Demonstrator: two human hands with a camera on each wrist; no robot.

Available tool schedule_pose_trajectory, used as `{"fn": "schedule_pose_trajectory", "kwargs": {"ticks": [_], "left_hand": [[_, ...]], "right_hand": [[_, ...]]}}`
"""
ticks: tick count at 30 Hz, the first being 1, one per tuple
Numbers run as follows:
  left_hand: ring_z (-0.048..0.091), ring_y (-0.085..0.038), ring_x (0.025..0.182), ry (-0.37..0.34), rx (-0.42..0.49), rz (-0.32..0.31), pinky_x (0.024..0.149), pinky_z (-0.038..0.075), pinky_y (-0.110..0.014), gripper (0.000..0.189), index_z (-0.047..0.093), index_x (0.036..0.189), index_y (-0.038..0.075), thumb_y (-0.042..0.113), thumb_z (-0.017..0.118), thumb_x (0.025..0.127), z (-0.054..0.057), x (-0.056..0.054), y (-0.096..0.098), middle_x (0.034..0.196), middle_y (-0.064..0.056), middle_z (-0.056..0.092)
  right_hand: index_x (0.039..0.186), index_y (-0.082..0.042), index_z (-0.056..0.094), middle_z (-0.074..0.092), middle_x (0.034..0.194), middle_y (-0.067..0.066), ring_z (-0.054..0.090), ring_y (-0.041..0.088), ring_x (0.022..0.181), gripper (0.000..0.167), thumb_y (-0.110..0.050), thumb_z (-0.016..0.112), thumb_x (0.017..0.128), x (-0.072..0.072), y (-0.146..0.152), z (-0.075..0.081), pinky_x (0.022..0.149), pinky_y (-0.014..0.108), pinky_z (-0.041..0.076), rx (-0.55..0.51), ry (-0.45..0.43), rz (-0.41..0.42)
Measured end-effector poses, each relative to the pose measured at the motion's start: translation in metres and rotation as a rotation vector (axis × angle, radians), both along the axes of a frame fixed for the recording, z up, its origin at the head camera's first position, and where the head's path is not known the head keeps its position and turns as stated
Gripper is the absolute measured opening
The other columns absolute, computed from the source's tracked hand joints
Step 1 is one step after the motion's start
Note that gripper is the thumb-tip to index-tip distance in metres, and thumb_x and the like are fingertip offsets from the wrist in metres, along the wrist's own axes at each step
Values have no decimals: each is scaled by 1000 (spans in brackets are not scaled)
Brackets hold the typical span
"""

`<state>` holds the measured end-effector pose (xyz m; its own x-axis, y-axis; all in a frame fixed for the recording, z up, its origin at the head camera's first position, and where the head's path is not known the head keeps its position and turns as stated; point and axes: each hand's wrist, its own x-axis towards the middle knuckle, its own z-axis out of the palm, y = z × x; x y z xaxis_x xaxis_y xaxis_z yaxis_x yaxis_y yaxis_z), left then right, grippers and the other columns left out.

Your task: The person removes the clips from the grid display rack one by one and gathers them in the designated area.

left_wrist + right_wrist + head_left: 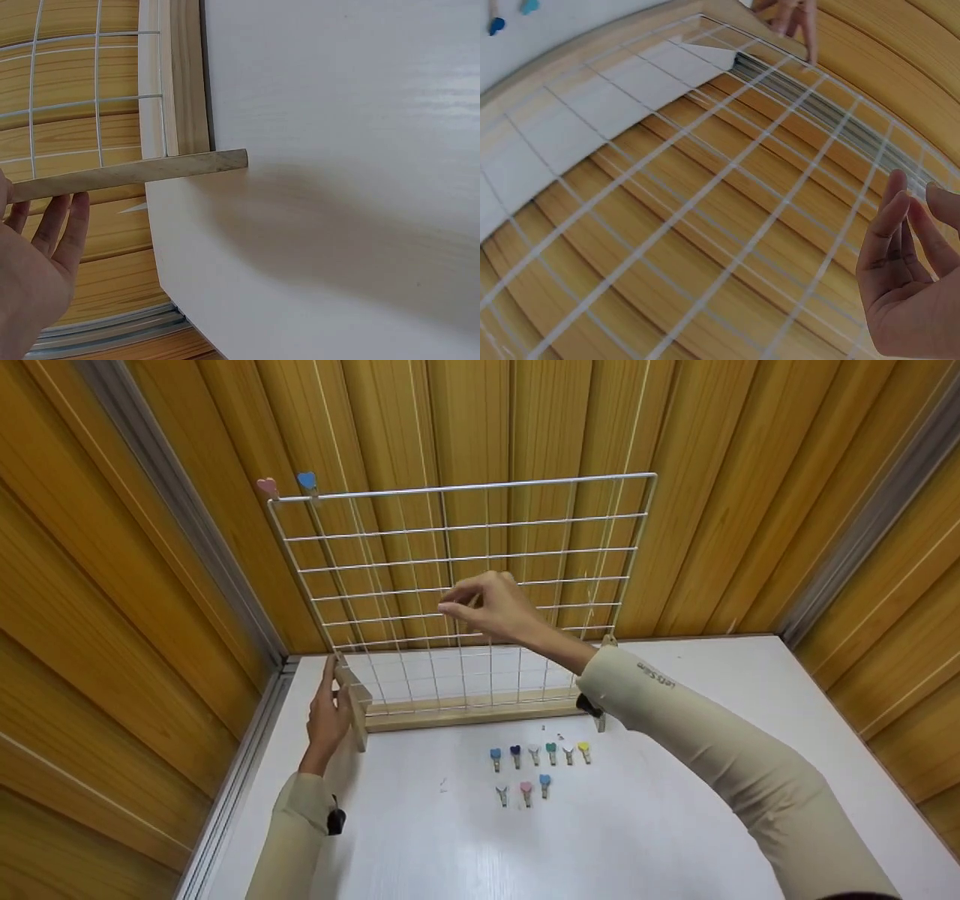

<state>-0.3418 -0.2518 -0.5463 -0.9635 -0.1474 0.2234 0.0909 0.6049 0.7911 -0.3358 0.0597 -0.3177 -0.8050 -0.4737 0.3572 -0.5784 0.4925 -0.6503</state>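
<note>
A white wire grid (487, 556) stands upright in a wooden stand. My left hand (328, 714) grips the stand's left wooden side piece (354, 690), fingers along its outer face in the left wrist view. In front of the grid's middle hovers my right hand (491, 604). Its fingers are loosely bent, and a gap shows between thumb and fingertips in the right wrist view, with nothing visible in it. A pink heart clothespin (268, 487) and a blue heart clothespin (307, 481) sit at the left end of the grid's top wire.
Several small heart clothespins lie in two rows on the white table (420, 825), among them a yellow one (584, 751), a green one (551, 752) and a pink one (526, 793). Wood-look panels (750, 510) enclose the table behind and at both sides.
</note>
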Motion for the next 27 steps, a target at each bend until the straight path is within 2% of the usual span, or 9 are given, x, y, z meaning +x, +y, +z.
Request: {"fn": "schedule_pose_trajectory", "kwargs": {"ticks": [4,9,13,16,19,23,27], "left_hand": [[59,-45,125,13,-2,-8,85,53,-59,63,10,166,23,11,39,111,-1,1,0,167,-17,29],[59,-44,125,4,-11,-4,86,52,-59,64,9,166,23,11,38,111,-1,1,-1,168,-17,28],[58,-45,127,3,1,-2,88,52,-60,64,9,166,24,12,38,111,-1,1,-3,169,-16,26],[57,-46,129,-4,24,2,89,52,-60,64,9,166,24,12,39,111,-3,3,-3,169,-17,26],[56,-46,131,-17,29,5,90,52,-59,64,8,167,25,13,38,111,-3,4,-3,168,-18,28],[56,-46,130,-15,18,12,90,53,-59,63,8,167,24,14,38,112,-4,6,-3,167,-19,29],[56,-46,129,-6,26,12,90,53,-60,62,10,166,21,14,38,112,-5,9,-2,167,-20,28]], "right_hand": [[112,-2,77,79,104,14,69,14,68,21,-17,71,98,-2,-18,24,62,19,54,-77,-2,24],[113,-3,77,78,105,12,71,17,74,21,-16,72,97,-5,-45,54,68,20,56,-137,51,21],[114,-4,77,78,106,11,72,20,79,22,-17,72,97,-6,-67,70,72,20,56,-180,108,32],[116,-4,76,75,109,11,67,14,74,24,-17,72,97,-7,-82,77,70,18,53,-198,143,43],[122,-6,74,71,114,12,61,9,71,28,-18,72,97,-10,-95,82,69,18,52,-211,138,52],[132,-6,67,63,125,12,63,11,71,38,-17,72,97,-15,-109,87,69,20,55,-248,74,67],[143,-7,58,57,140,10,70,17,75,47,-15,69,99,-22,-122,85,66,25,58,-300,-17,91]]}}
